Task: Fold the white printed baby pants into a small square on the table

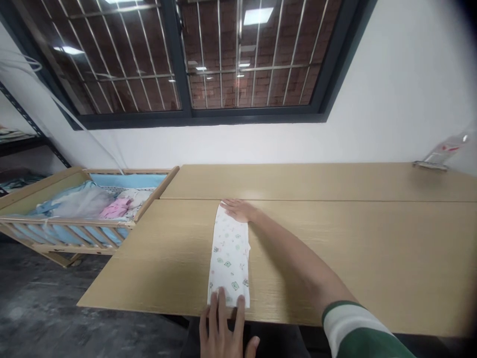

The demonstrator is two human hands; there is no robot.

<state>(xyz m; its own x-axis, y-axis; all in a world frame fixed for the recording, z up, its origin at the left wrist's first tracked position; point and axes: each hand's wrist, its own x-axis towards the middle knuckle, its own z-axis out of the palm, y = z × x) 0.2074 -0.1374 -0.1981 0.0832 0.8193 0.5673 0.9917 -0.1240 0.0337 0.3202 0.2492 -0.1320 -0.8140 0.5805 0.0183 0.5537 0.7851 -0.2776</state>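
"One folded white cloth (229, 253), dotted with green prints, lying lengthwise on the wooden tabletop (335, 248), near the front edge!"

"And the grip?"

"Right hand (240, 210) lies palm down on the cloth's far end, fingers extended and close together, pinching nothing. Left hand (225, 328) is at the near end, fingers fanned apart, fingertips on the cloth's lower edge!"

"What's around them?"

"Just beside the tabletop, on the left, a wooden crib (157, 195) with blue lining and a pink cloth (116, 208) inside. Beyond, a dark-framed window (253, 117) with metal bars; far right, a clear plastic bag (447, 149)!"
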